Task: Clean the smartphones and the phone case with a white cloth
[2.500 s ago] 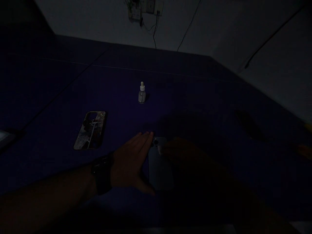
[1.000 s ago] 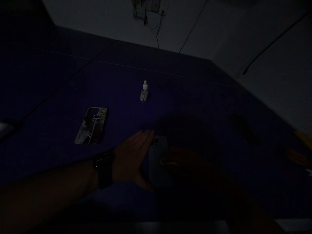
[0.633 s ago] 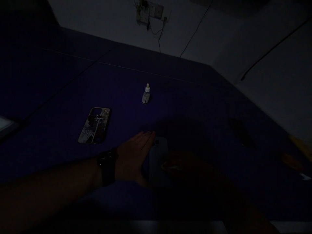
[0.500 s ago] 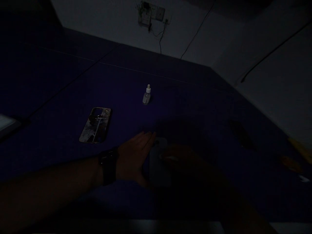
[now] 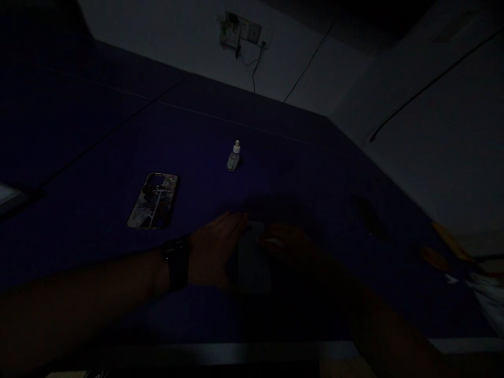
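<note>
In the dim light a flat, pale grey phone [image 5: 254,262] lies on the blue-purple table. My left hand [image 5: 214,249], with a dark watch at the wrist, braces its left side, fingers near the top edge and thumb lower down. Over the upper right of the phone, my right hand [image 5: 293,244] is closed around a small white thing [image 5: 274,242]; darkness hides whether it is a wipe or something else. A patterned phone case [image 5: 153,202] rests to the left of my left hand. Farther back a dropper bottle [image 5: 233,157] with a white cap stands upright.
A dark flat object [image 5: 369,216] lies to the right. Beyond it are an orange item [image 5: 434,258] and a yellow item [image 5: 452,242] by the wall. A pale object [image 5: 10,194] sits at the left edge. Cables hang from the wall sockets [image 5: 248,31].
The camera view has shifted slightly, bringing more of the right-side items into sight. My right hand has moved slightly up along the phone; my left hand keeps its place at the side.
</note>
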A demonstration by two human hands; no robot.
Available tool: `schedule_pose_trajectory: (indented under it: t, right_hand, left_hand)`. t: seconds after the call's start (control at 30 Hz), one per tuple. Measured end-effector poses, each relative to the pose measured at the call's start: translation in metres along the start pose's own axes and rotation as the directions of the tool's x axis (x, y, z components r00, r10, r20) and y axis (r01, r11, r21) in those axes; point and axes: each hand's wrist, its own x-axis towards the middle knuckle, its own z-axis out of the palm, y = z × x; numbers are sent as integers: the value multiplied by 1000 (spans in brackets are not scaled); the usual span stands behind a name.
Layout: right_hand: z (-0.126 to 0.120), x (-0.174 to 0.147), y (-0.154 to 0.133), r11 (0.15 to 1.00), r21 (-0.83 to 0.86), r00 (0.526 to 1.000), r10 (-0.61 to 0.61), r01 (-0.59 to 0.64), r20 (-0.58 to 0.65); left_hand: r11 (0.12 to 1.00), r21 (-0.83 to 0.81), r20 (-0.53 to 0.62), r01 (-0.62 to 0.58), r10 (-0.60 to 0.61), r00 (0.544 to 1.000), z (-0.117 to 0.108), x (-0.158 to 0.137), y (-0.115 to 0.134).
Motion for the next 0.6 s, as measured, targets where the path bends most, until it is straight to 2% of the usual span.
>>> schedule_pose_trajectory:
  t: [0.07,0.17,0.23,0.3,0.4,0.47,0.53,0.6]
  right_hand:
    - [1,-4,-5,1000,24,999,-18,18,27]
    - [10,-31,-22,996,62,976,-72,60,208]
    - [15,-45,-29,995,73,962,-80,63,261]
    - [16,-42,-25,997,72,974,-56,41,217]
    - [8,-15,-7,1000,30,999,4,-5,49]
    - [3,-2,3,999,19,999,33,-32,-40]
    - [2,-4,4,998,62,1000,28,-27,-14]
    - [7,-22,-1,992,124,994,2,-15,105]
  left_hand:
    - [1000,-7,15,8,-8,1000,0,0,0]
    - [1000,7,31,16,-16,999,0,2,0]
    - [1000,23,32,12,-13,999,0,3,0]
    - [999,32,37,7,-8,999,-1,3,1]
    - [999,36,41,10,-12,999,-2,2,1]
    - [999,39,47,17,-19,999,-1,2,1]
    - [998,47,65,36,-39,997,-1,2,1]
    - [997,52,80,55,-59,995,1,2,0]
